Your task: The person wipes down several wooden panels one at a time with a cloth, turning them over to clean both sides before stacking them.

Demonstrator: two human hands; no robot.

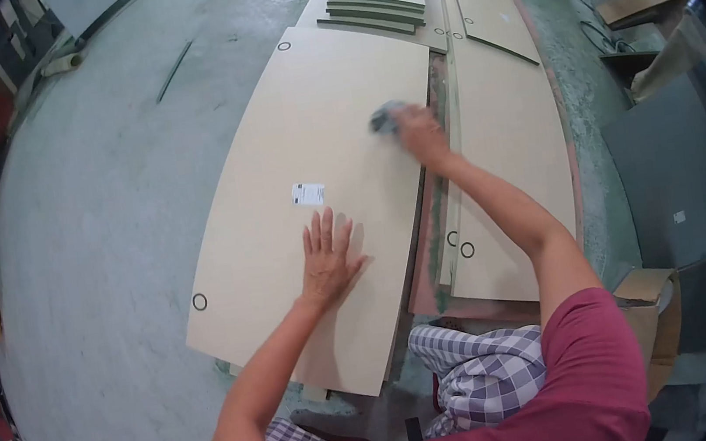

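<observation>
A large cream-coloured panel (324,92) lies flat in front of me, with dark rings near two of its corners. My left hand (329,263) rests on it with the fingers spread, just below a small white label (308,194). Close to the panel's right edge, my right hand (422,133) grips a bunched grey-blue cloth (387,117) against the surface. Motion blurs that hand and the cloth.
To the right lies another cream panel (506,140), beyond a narrow gap. Several smaller panels (371,11) are stacked at the far end. A thin strip (174,71) lies on the floor at left. A cardboard box (645,299) and dark grey sheets (673,172) stand at right.
</observation>
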